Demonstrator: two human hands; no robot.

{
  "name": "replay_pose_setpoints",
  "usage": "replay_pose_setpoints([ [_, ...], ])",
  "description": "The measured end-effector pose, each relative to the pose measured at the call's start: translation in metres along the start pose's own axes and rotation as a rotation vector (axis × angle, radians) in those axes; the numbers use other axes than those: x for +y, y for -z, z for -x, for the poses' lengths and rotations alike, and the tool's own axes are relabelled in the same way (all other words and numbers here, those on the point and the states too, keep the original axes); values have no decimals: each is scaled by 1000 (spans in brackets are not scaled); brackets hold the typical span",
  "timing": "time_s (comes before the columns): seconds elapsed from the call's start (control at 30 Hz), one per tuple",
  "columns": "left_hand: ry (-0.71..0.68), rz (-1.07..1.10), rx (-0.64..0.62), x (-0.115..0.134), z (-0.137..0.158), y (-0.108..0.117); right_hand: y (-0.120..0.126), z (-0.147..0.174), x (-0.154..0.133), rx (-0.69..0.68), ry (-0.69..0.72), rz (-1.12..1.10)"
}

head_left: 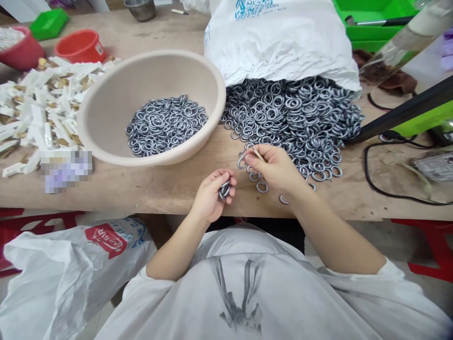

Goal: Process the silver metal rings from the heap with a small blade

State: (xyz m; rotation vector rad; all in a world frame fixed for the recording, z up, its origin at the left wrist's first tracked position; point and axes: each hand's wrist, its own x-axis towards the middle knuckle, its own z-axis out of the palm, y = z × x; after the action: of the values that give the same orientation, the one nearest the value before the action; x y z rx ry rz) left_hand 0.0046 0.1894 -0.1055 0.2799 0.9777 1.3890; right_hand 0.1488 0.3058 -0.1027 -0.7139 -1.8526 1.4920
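Note:
Several grey metal rings are cupped in my left hand, its fingers curled round them near the table's front edge. My right hand pinches a thin tan stick; a single ring shows at its fingertips. Just behind that hand spreads a large heap of the same rings, with a few loose ones in front. To the left, a wide beige basin contains more of these rings. Whether the single ring is gripped or only touched, I cannot tell.
A white sack lies behind the ring heap. White and brown pieces cover the table's left side, near a red bowl. A black cable and a slanted dark bar are at right. Another sack stands below the table.

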Motion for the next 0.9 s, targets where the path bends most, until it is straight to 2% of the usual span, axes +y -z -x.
replay_pose_setpoints([
  [0.1,103,-14,-110,-6,-1,-7,-15,18,1,-31,-34,-204],
  [0.2,225,-14,-260,-9,2,-11,-20,26,2,23,91,-120],
  [0.27,225,-5,-290,-9,5,-13,-19,28,0,41,197,-45],
  [0.4,122,-32,-212,-9,9,-16,-18,29,-7,23,294,54],
  [0.53,129,20,-184,-12,8,-15,-21,33,-8,14,212,59],
  [0.6,102,69,-133,-13,6,-14,-23,37,-7,52,210,185],
  [0.73,50,113,-46,-16,7,-15,-26,46,-9,76,347,576],
  [0.9,36,116,-53,-17,9,-16,-29,49,-12,50,366,635],
])
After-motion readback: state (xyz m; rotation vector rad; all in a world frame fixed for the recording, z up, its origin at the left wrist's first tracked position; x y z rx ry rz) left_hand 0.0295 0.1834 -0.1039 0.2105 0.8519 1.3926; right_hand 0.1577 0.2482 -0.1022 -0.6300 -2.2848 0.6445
